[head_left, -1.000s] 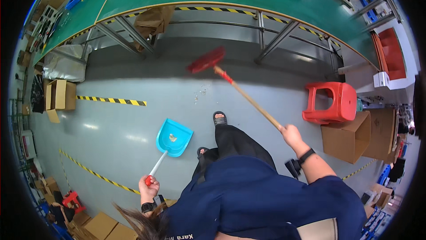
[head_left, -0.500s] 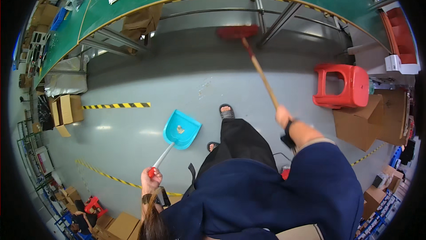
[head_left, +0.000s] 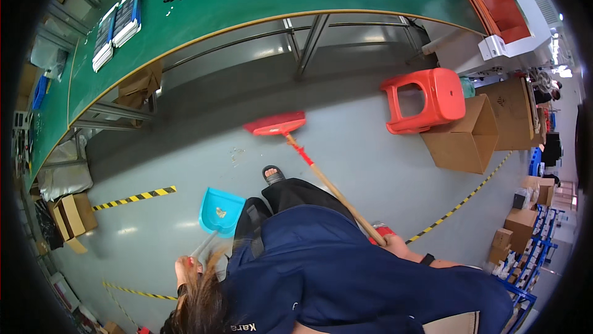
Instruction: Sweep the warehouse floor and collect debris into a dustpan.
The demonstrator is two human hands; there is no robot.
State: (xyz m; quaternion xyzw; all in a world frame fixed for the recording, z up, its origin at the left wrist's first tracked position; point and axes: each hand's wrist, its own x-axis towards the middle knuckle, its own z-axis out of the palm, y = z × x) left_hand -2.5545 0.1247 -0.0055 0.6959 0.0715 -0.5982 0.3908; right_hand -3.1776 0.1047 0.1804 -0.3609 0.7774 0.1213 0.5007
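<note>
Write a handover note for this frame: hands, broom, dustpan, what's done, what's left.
Left hand: gripping the dustpan handle, low at the person's left side.
Right hand: closed around the top of the broom's wooden stick.
Broom: red head down on the grey floor, just in front of the green table.
Dustpan: blue, beside the left foot, a few bits of debris already inside.
Done: some dirt collected.
Left: small specks on the floor between broom head and dustpan are not yet swept in.
</note>
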